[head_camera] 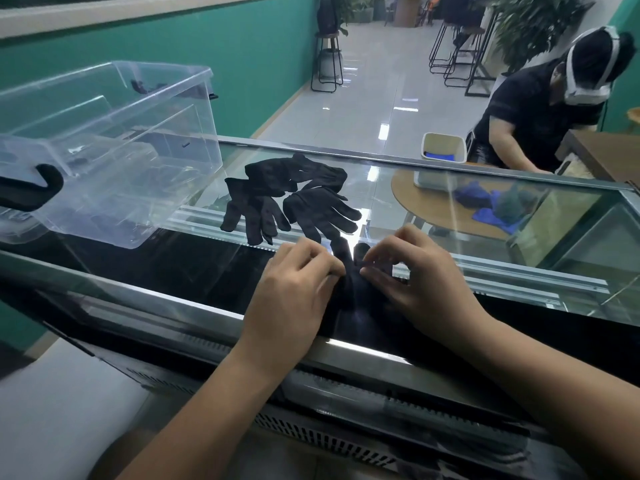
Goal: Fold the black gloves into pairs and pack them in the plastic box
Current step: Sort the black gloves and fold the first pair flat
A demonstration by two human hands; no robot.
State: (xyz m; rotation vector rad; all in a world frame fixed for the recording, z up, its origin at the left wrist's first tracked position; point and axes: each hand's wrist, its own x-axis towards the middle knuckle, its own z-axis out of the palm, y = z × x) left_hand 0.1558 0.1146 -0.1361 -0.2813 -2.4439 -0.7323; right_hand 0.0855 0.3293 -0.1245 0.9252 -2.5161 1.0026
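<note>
A black glove point(353, 289) lies on the glass counter top near the front edge, hard to tell apart from the dark surface under it. My left hand point(294, 289) pinches its left side and my right hand point(412, 275) pinches its right side, fingertips almost meeting. Beyond them a loose heap of black gloves point(291, 195) is spread on the glass, fingers pointing toward me. The clear plastic box point(114, 157) stands at the left on the counter, with black latches; it looks empty.
The counter is a glass display case point(485, 209) with metal rails. Behind it another person point(540, 109) bends over a round wooden table point(440, 206) holding a white bin and blue cloths. Bar stools and plants stand further back.
</note>
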